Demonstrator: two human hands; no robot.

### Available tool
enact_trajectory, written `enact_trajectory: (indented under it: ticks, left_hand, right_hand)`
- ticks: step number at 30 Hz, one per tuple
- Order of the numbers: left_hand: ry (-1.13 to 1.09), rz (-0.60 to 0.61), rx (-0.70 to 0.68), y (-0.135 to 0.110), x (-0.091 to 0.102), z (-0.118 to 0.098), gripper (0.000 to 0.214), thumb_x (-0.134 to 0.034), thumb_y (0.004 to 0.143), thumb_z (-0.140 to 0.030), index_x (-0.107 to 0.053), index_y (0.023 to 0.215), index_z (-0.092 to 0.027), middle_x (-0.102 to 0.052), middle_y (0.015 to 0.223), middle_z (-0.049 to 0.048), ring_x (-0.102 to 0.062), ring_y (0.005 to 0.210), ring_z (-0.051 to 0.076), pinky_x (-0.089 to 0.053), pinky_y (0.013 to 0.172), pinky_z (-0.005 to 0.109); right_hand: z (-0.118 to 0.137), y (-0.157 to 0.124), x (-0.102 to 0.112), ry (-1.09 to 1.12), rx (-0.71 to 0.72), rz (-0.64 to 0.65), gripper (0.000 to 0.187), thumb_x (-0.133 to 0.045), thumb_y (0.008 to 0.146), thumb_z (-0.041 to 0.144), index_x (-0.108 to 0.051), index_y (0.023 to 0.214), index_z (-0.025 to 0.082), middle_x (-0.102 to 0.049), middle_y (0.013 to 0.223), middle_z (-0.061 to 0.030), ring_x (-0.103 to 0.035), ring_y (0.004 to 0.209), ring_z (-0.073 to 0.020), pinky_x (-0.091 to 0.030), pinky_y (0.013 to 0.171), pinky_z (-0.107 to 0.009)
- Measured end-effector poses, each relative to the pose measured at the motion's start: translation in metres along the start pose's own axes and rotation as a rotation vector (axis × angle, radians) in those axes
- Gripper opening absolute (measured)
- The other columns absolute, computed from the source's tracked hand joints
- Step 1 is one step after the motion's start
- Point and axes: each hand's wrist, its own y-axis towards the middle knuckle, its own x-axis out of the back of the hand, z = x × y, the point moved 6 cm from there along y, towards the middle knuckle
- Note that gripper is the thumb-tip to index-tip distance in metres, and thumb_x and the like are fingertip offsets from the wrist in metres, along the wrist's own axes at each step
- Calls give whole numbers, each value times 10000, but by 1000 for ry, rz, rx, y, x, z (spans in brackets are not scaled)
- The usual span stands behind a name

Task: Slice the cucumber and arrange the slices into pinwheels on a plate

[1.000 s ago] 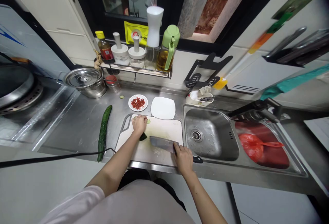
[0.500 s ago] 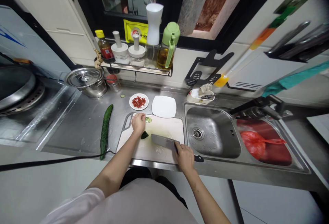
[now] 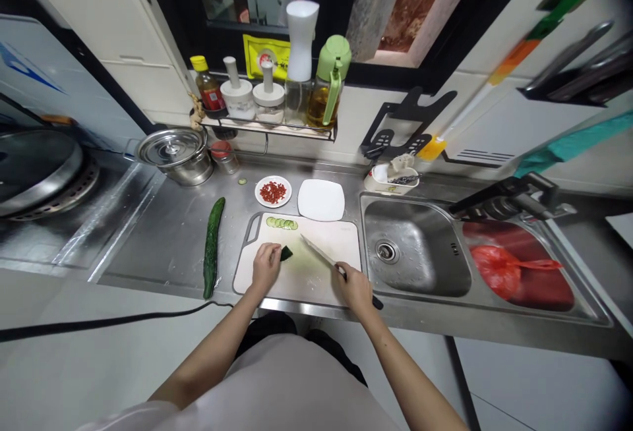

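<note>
My left hand (image 3: 267, 265) is over the left half of the white cutting board (image 3: 326, 289). Its fingers are curled and pinched at the left end of a short dark green cucumber piece (image 3: 285, 253). My right hand (image 3: 355, 286) is closed around the black handle of a kitchen knife (image 3: 319, 251). The blade points up and left across the board, tipped so that it looks narrow. Thin cucumber slices (image 3: 281, 223) lie overlapping in a row along the board's far left edge. A whole cucumber (image 3: 213, 246) rests on the counter left of the board.
Behind the board stand a small plate of chopped red pieces (image 3: 273, 192) and a white square plate (image 3: 321, 200). The sink (image 3: 415, 253) is on the right, with a red bag (image 3: 497, 271) beyond. A lidded pot (image 3: 175, 154) and a seasoning shelf (image 3: 277, 126) line the back.
My left hand has come back from the slices toward the cucumber piece, uncovering the row of slices. The knife's blade has turned and its tip has swung farther from me.
</note>
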Motion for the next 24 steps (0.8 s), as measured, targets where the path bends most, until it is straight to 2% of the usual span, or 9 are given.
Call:
enact_trajectory:
  ticks: [4,10,18,24]
  left_hand:
    - [28,37,-119,-9,-8,-3,245,-457,919,-301,-645,1054,-220,-635,1028,79,-593,1010,183,-491,901,343]
    - [51,-33,-259,-11,-10,-5,240,-482,925,-280,-645,1090,-218,-651,1025,78,-594,987,186,-494,892,355]
    - [57,-71,-299,-10,-13,-4,226,-505,921,-252,-673,1070,-223,-678,996,71,-606,955,183,-507,854,351]
    - [51,-74,-321,-11,-14,0,223,-512,917,-246,-699,1036,-221,-693,978,67,-622,940,178,-517,842,346]
  right_hand:
    - [15,1,-5,-10,54,116,340,-352,978,345,-659,1073,233,-724,904,-52,-649,827,-173,-317,634,-246]
    - [29,-2,-10,-1,62,242,351,-337,985,373,-627,1065,192,-710,915,-76,-644,866,-185,-321,644,-244]
    - [38,-3,-10,-11,102,257,328,-333,977,339,-568,1169,213,-708,959,-73,-650,894,-206,-330,650,-256]
    - [59,-6,-10,-70,192,279,343,-291,991,330,-521,1214,206,-707,949,-88,-659,870,-214,-355,666,-266]
